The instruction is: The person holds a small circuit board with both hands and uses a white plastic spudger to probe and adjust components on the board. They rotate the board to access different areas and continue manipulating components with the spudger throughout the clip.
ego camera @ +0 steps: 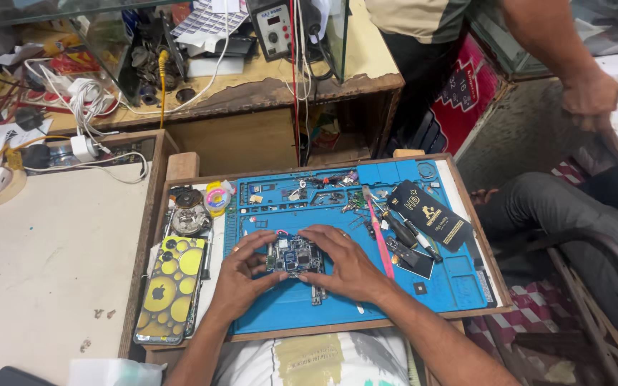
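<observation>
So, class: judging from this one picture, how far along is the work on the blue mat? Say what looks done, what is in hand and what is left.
Done: the circuit board is out of its housing and lies bare on the blue mat. In hand: the left hand and right hand both hold the board at its edges. Left: loose small parts are scattered on the mat, and the yellow-patterned phone lies aside, untouched.

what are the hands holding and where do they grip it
Both hands hold a small circuit board over the blue mat: the left hand pinches its left edge, the right hand its right edge and top.
</observation>
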